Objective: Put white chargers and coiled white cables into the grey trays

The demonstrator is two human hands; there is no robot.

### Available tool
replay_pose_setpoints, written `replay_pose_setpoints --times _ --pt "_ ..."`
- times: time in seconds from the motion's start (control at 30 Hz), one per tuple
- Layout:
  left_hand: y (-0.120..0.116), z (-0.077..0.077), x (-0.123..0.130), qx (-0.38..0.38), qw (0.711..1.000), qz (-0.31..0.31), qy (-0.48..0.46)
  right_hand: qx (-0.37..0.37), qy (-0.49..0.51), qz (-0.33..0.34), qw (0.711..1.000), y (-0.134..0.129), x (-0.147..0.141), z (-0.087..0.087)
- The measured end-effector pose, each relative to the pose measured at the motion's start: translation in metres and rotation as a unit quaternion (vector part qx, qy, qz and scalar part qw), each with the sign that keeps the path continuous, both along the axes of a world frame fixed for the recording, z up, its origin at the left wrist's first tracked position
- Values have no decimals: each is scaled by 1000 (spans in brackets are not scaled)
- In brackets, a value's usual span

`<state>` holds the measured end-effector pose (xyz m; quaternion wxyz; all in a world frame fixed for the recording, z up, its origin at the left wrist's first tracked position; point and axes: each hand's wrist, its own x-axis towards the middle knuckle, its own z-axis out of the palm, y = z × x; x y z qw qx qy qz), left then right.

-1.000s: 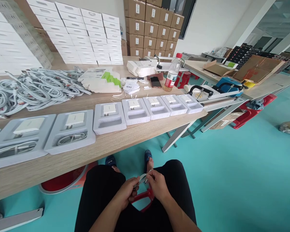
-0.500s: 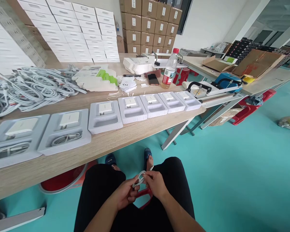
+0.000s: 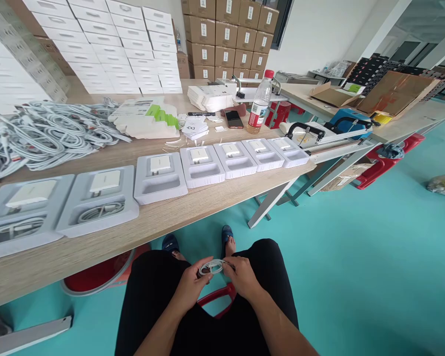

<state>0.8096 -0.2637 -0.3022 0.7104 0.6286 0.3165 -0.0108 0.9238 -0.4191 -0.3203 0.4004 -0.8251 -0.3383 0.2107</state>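
Note:
A coiled white charging cable (image 3: 212, 266) is stretched between my two hands above my lap. My left hand (image 3: 191, 286) grips the coil's left end between thumb and fingers. On the other end, my right hand (image 3: 242, 277) pinches the coil. A row of white trays (image 3: 159, 200) runs along the table edge in front of me, each holding a white charger (image 3: 160, 163). The two nearest trays on the left also hold a coiled cable (image 3: 101, 211) in the lower compartment; the other trays' lower compartments show no cable.
A heap of loose cables (image 3: 52, 131) lies on the table's left. Behind stand stacked white boxes (image 3: 107, 49) and brown cartons (image 3: 226, 39). A bottle (image 3: 258, 106), a phone (image 3: 233, 119) and papers (image 3: 195, 127) sit mid-table. A red bucket (image 3: 96, 274) is under the table.
The cable coil has turned more level and lies lengthwise between both hands. My left hand has shifted up and its fingers now hold the coil's end. The trays stay put.

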Motion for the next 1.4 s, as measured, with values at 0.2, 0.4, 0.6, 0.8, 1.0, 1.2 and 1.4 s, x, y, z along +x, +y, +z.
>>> replay_pose_setpoints --times 0.2,0.4,0.6,0.8,1.0,1.2,1.4 --pt "-1 -10 0 -24 999 -34 29 -7 -5 10 1000 2 -4 3" --pt "-5 -19 2 13 997 -58 55 -40 -44 -13 998 6 -6 3" --pt "-3 -24 0 91 994 -37 48 -35 16 -45 998 13 -21 3" --pt "-7 -23 1 54 997 -42 21 49 152 -88 983 20 -26 -7" --pt "-7 -15 1 -75 997 -25 -15 93 270 -99 953 24 -23 -17" --pt "-4 -12 -3 -160 987 13 -29 106 249 -148 951 23 -22 -17" --pt "-6 -8 -1 -170 983 43 -48 158 250 -186 937 23 -14 -17"
